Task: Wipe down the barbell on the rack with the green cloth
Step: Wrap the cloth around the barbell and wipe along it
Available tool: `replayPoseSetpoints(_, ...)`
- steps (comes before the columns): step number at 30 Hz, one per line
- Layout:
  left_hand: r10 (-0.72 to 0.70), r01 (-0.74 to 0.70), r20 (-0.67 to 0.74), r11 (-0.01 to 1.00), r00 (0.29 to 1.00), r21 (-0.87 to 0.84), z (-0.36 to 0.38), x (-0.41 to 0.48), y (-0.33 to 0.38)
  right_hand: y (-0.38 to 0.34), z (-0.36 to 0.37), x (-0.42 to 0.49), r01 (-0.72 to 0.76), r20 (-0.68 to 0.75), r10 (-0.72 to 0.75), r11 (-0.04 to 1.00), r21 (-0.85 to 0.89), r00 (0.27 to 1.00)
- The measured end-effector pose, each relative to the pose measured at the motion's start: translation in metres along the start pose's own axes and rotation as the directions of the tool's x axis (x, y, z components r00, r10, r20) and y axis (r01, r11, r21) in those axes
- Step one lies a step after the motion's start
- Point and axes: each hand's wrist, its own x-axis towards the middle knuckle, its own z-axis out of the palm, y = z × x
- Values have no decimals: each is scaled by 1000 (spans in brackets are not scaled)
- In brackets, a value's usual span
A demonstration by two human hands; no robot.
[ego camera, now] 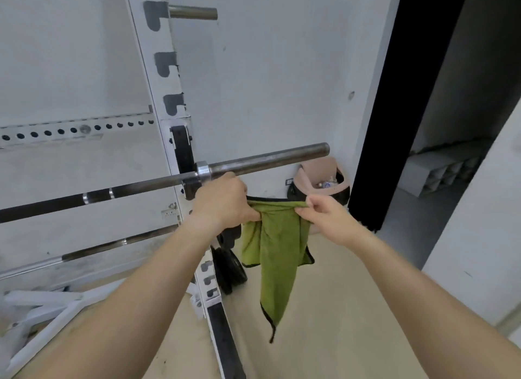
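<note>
Fingers of the left hand (222, 201) curl round one top corner of the cloth (277, 251); the right hand (329, 215) pinches the other. 2 grips hold its upper edge taut. Green, black-trimmed, it hangs in folds just below the bar (267, 158) — grey steel, resting on the white rack (169, 82).

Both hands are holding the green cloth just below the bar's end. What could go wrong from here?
1. The green cloth hangs bunched with a long tail that could snag on the rack upright.
2. The right hand only pinches its edge while the left hand grips the bunch; it might slip free.
3. The barbell seems to rest loose on that upright; a hard push could roll it.
</note>
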Motion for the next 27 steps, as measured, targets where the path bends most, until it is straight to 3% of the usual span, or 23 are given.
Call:
replayPoseSetpoints(5, 93, -39, 241, 975, 966, -219, 5, 30, -4, 23, -42, 19, -40, -42, 33, 985, -167, 999)
replayPoseSetpoints(8, 5, 69, 168, 897, 986, -436, 16, 47, 4, 37, -59, 41, -36, -35, 30, 980, -198, 999)
replayPoseSetpoints(12, -276, 197, -39, 773, 960, -603, 26, 78, 23, 70, -79, 64, -132, 201, 185, 958, -253, 962)
replayPoseSetpoints(14, -362, 263, -101, 815, 927, -517, 26, 91, 21, 105, -97, 74, -158, 280, 239, 946, -282, 930)
replayPoseSetpoints(16, -400, 341, -132, 882, 907, -326, 23, 98, 17, 128, -118, 88, -169, 286, 231, 960, -224, 930)
replayPoseSetpoints(18, -390, 374, -206, 920, 897, -116, 22, 105, 19, 122, -138, 104, -151, 259, 176, 982, -113, 950)
replayPoseSetpoints(21, -338, 376, -356, 925, 871, 44, 12, 132, 16, 89, -163, 151, -32, 175, 41, 998, -54, 984)
replayPoseSetpoints(24, -323, 458, -477, 867, 817, 197, 0, 172, 1, 67, -177, 221, 142, -29, -153, 960, -243, 988)
replayPoseSetpoints(27, -352, 523, -489, 807, 798, 273, 11, 211, -7, 55, -176, 280, 165, -127, -263, 845, -509, 956)
